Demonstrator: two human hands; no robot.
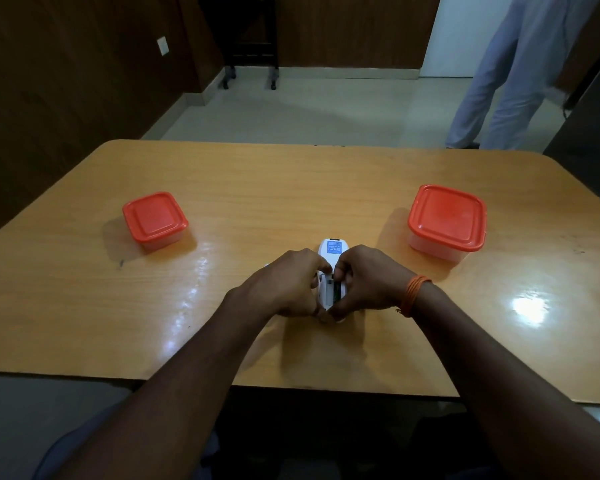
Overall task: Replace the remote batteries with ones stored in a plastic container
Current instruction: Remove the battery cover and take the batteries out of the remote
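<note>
A white remote (pixel 334 252) lies face down near the middle of the wooden table (pixel 291 188), a blue label on its far end. Its battery bay is uncovered, and a dark battery (pixel 335 292) shows inside. My left hand (pixel 284 285) grips the remote's left side. My right hand (pixel 366 280), an orange thread on its wrist, curls its fingers round the right side with the fingertips at the battery bay. Two clear plastic containers with red lids stand closed: a small one (pixel 155 220) at the left and a bigger one (pixel 447 221) at the right.
A person in light trousers (pixel 506 81) stands beyond the table's far right corner. A dark wheeled stand (pixel 250 39) sits against the wood-panelled back wall. A small white piece (pixel 266 265) peeks out just left of my left hand.
</note>
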